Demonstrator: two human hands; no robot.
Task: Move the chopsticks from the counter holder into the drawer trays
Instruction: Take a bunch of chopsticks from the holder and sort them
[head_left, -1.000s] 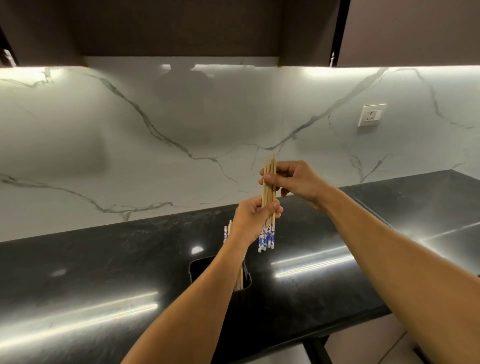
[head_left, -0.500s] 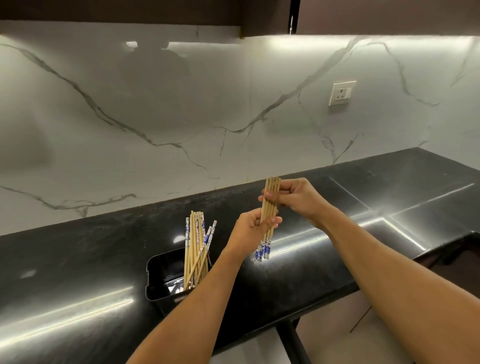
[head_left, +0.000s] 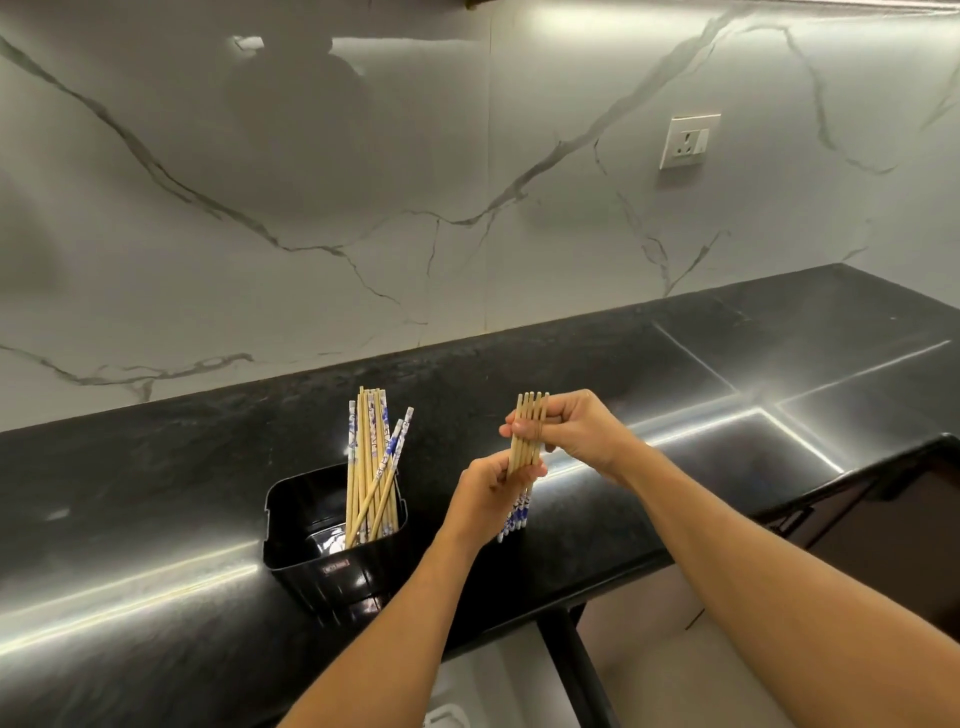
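Chopstick bundle (head_left: 523, 460) has come away, now right of the holder (head_left: 332, 571). Left hand (head_left: 488, 496) grips it low, right hand (head_left: 582, 431) pinches the top.

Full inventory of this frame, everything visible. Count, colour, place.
held chopstick bundle: one bundle, exact count unclear, tan wood with blue-white ends pointing down, above the counter between both hands
chopsticks in holder: one bunch, same tan and blue-white, standing in the holder's right side
holder: one, glossy black, near the counter's front edge, left of the hands
counter: one, polished black stone
backsplash: one, white marble with grey veins, behind the counter
wall socket: one, white, on the backsplash, upper right
left hand: grip on the bundle's lower part
right hand: grip near the bundle's top
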